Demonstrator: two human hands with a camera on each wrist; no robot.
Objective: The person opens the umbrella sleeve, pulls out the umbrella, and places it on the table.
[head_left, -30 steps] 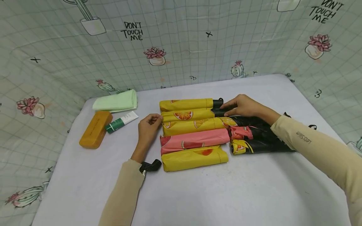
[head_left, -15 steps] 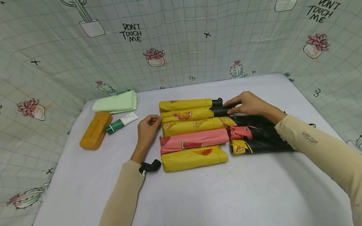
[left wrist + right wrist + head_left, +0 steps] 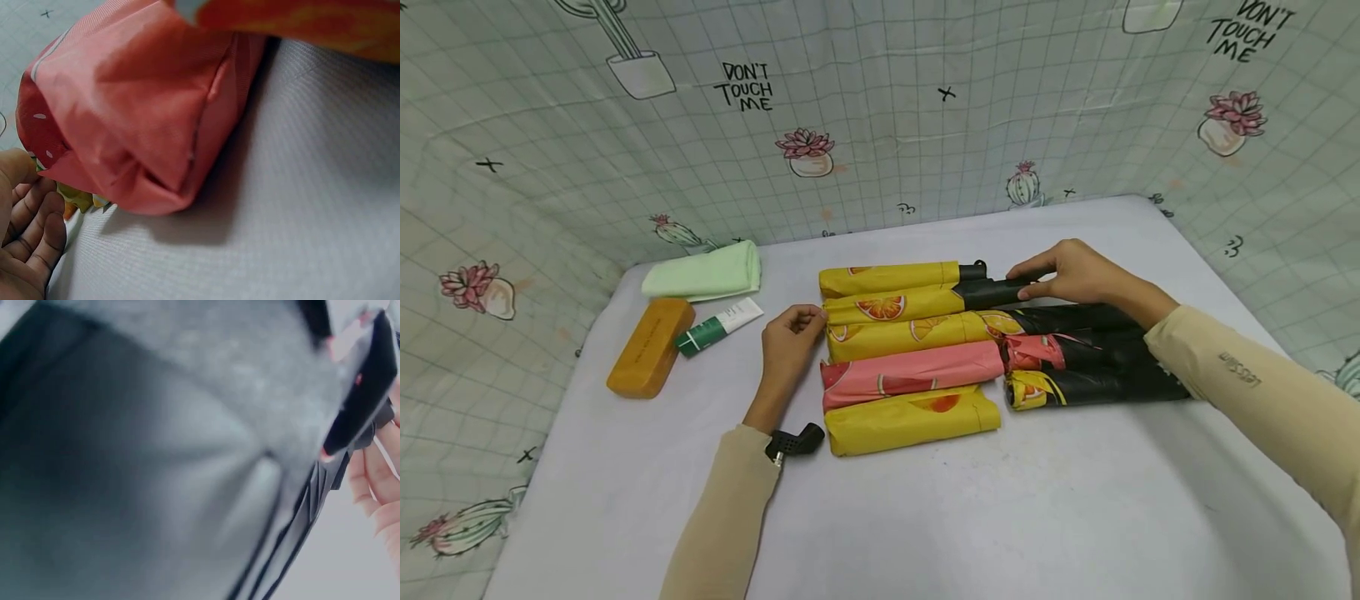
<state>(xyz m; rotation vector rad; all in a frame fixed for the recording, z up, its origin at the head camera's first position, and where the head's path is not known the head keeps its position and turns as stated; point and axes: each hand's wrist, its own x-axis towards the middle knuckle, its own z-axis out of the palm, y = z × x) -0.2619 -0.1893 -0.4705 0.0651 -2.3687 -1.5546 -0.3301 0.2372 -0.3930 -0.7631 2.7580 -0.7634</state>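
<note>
A yellow umbrella sleeve (image 3: pixel 887 307) printed with orange slices lies second from the back in a row of umbrellas. My left hand (image 3: pixel 790 340) pinches its closed left end. Part of a black umbrella (image 3: pixel 988 293) sticks out of the sleeve's right end, and my right hand (image 3: pixel 1078 271) grips that umbrella's end between thumb and fingers. In the left wrist view the pink sleeve (image 3: pixel 137 106) fills the middle, with my curled fingers (image 3: pixel 47 231) at its left. The right wrist view shows dark fabric (image 3: pixel 125 462) close up and the right hand's fingers (image 3: pixel 378 478) at the edge.
Behind lies another yellow-sleeved umbrella (image 3: pixel 891 277). In front are a third yellow sleeve (image 3: pixel 910 336), a pink sleeve (image 3: pixel 917 373) and a nearer yellow sleeve (image 3: pixel 913 422), with black folded umbrellas (image 3: pixel 1112 383) at right. An orange-brown case (image 3: pixel 651 348), green-white tube (image 3: pixel 718 327) and pale green cloth (image 3: pixel 700 273) lie left.
My right hand has moved to the right, drawing the black umbrella further out of the yellow sleeve; more black shows. My left hand has stayed at the sleeve's left end.
</note>
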